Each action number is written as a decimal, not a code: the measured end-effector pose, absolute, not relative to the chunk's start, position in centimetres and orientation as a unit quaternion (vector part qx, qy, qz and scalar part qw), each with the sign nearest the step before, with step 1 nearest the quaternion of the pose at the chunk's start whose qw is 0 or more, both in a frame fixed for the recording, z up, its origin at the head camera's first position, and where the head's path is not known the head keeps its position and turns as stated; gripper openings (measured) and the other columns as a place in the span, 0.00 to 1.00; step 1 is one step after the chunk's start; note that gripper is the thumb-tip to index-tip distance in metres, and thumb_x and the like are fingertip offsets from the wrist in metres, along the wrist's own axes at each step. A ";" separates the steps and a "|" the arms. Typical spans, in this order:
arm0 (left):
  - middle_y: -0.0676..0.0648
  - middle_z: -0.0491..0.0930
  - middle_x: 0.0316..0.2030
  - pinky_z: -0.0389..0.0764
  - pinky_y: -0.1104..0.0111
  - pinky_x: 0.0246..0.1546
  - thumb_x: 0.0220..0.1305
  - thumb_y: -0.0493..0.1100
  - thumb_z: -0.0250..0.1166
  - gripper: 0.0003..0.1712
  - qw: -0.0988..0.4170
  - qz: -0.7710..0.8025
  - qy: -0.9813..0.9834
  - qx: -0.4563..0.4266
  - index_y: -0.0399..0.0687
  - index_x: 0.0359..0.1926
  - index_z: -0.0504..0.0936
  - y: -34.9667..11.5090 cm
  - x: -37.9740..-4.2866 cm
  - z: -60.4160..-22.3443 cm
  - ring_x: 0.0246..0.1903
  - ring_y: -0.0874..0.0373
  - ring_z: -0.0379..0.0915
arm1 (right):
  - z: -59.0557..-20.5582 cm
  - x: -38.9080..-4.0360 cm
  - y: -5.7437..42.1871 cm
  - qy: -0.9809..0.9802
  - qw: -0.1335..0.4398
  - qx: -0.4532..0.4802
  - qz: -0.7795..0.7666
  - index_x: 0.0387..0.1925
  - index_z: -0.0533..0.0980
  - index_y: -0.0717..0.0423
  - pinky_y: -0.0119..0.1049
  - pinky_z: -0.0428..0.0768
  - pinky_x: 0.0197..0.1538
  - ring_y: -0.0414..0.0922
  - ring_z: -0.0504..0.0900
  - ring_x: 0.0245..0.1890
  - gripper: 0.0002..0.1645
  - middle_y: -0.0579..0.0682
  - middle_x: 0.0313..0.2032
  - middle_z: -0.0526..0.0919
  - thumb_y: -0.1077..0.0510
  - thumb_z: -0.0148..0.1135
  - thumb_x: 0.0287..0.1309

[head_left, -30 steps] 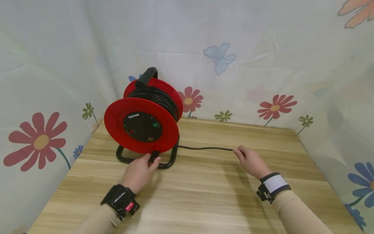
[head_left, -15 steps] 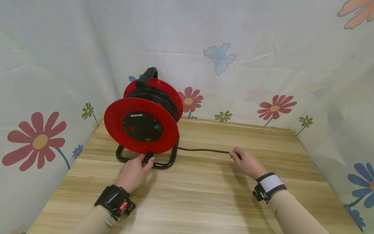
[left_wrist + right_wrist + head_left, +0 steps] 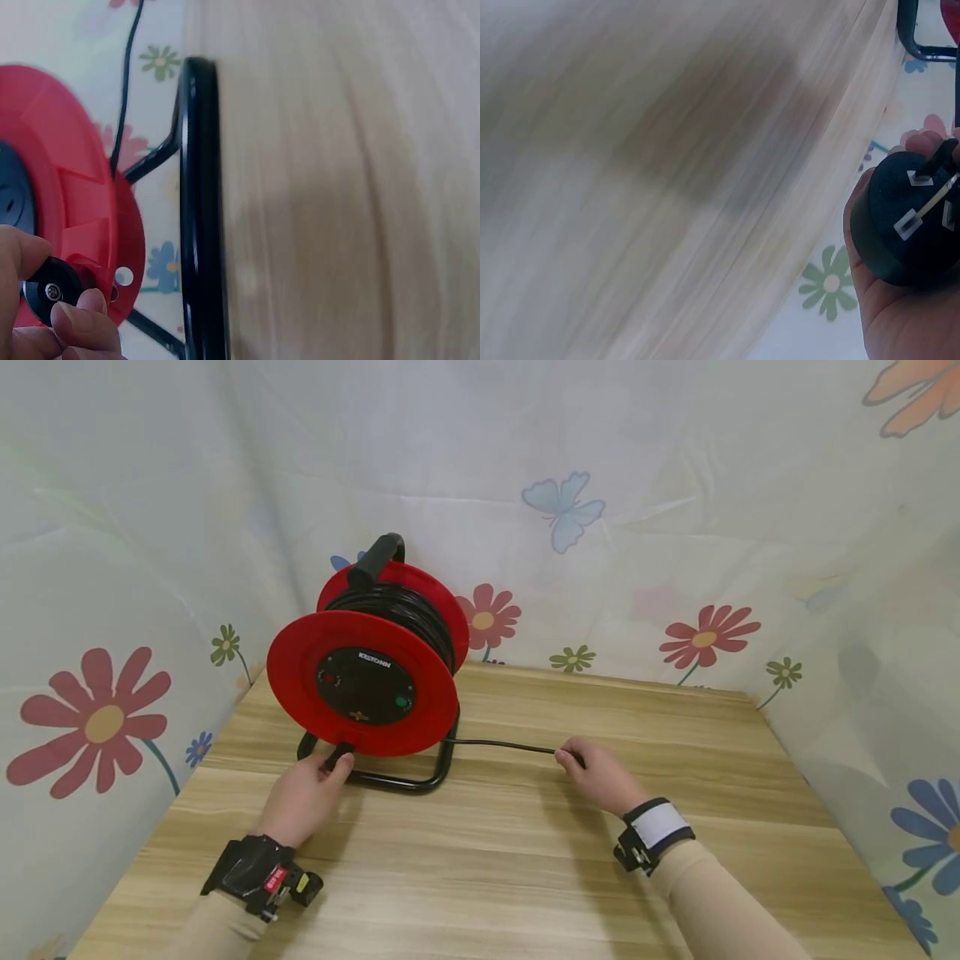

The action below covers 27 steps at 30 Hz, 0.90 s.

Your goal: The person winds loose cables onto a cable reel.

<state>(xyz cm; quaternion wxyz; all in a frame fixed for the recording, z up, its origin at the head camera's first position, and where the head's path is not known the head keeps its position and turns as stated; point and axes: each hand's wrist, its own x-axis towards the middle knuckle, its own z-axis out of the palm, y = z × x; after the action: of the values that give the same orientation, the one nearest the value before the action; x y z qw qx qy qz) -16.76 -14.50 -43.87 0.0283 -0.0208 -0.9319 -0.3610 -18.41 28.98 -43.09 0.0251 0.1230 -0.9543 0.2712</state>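
Note:
A red cable reel [image 3: 300, 668] wound with black cable stands on its black tube frame [image 3: 397, 784] at the left of the table. My left hand [image 3: 302, 797] pinches the reel's black crank knob [image 3: 49, 277] between thumb and fingers, at the lower left of the red disc. Out to the right, my right hand [image 3: 602, 777] grips the black plug [image 3: 904, 217] at the cable's end; its metal pins show in the right wrist view. Between reel and hand, the free length of cable [image 3: 498, 743] runs almost straight, just above the wood.
The wood-grain table [image 3: 510, 877] reaches back to a pale curtain [image 3: 450, 460] printed with flowers and a butterfly. Curtain also closes in both sides. A black carry handle [image 3: 375, 560] tops the reel.
The crank knob has swung left along the disc's lower edge with my left hand, turning the reel clockwise. My right hand has come left with the plug, and the free cable is shorter.

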 end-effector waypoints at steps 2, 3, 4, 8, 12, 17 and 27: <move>0.50 0.66 0.17 0.61 0.64 0.18 0.68 0.69 0.45 0.33 0.028 -0.363 -0.931 -0.014 0.44 0.28 0.70 -15.0 -16.7 -43.5 0.17 0.54 0.63 | -43.2 -18.6 28.4 -0.954 0.029 0.128 0.270 0.37 0.77 0.52 0.39 0.70 0.30 0.42 0.71 0.26 0.11 0.45 0.25 0.73 0.50 0.54 0.70; 0.49 0.66 0.18 0.61 0.64 0.18 0.68 0.70 0.44 0.34 0.029 -0.364 -0.931 -0.009 0.44 0.28 0.70 -15.3 -16.7 -43.3 0.17 0.54 0.62 | -43.3 -18.7 28.1 -0.954 0.031 0.130 0.269 0.36 0.77 0.52 0.39 0.70 0.31 0.42 0.71 0.26 0.11 0.44 0.26 0.73 0.50 0.54 0.70; 0.49 0.66 0.18 0.61 0.64 0.18 0.69 0.69 0.45 0.33 0.032 -0.368 -0.929 -0.004 0.43 0.28 0.70 -15.4 -16.6 -43.0 0.17 0.54 0.62 | -43.4 -18.9 27.8 -0.954 0.031 0.133 0.268 0.36 0.77 0.52 0.39 0.70 0.31 0.41 0.71 0.26 0.11 0.44 0.26 0.74 0.51 0.54 0.70; 0.48 0.66 0.18 0.60 0.63 0.18 0.69 0.67 0.46 0.33 0.046 -0.382 -0.923 0.021 0.43 0.27 0.70 -15.9 -16.3 -42.1 0.17 0.53 0.62 | -43.8 -19.3 26.7 -0.953 0.031 0.141 0.267 0.35 0.78 0.52 0.39 0.71 0.33 0.41 0.72 0.27 0.11 0.43 0.26 0.75 0.51 0.54 0.70; 0.48 0.65 0.18 0.58 0.64 0.18 0.69 0.67 0.46 0.33 0.061 -0.397 -0.915 0.042 0.42 0.27 0.71 -16.3 -16.3 -41.8 0.17 0.53 0.60 | -44.4 -19.7 25.7 -0.951 0.030 0.141 0.274 0.34 0.78 0.52 0.39 0.71 0.33 0.41 0.72 0.27 0.12 0.43 0.25 0.74 0.51 0.53 0.70; 0.48 0.63 0.18 0.57 0.64 0.18 0.68 0.69 0.45 0.34 0.064 -0.430 -0.898 0.074 0.42 0.31 0.72 -16.5 -16.1 -41.0 0.17 0.52 0.59 | -45.0 -19.8 24.5 -0.951 0.014 0.125 0.281 0.34 0.76 0.52 0.39 0.70 0.32 0.41 0.71 0.26 0.13 0.44 0.24 0.72 0.50 0.52 0.71; 0.48 0.63 0.16 0.56 0.63 0.13 0.67 0.70 0.45 0.35 0.113 -0.461 -0.875 0.100 0.42 0.29 0.69 -17.2 -16.2 -39.9 0.15 0.52 0.58 | -45.1 -20.1 22.0 -0.948 0.010 0.118 0.296 0.38 0.76 0.52 0.40 0.71 0.34 0.42 0.72 0.28 0.11 0.44 0.26 0.74 0.51 0.53 0.70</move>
<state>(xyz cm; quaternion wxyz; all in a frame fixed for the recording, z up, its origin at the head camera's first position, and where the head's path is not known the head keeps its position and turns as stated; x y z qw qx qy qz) -16.24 -17.19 -39.90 0.1133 0.1003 -0.8746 -0.4607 -20.05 22.02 -45.10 0.0095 0.1182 -0.9477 0.2964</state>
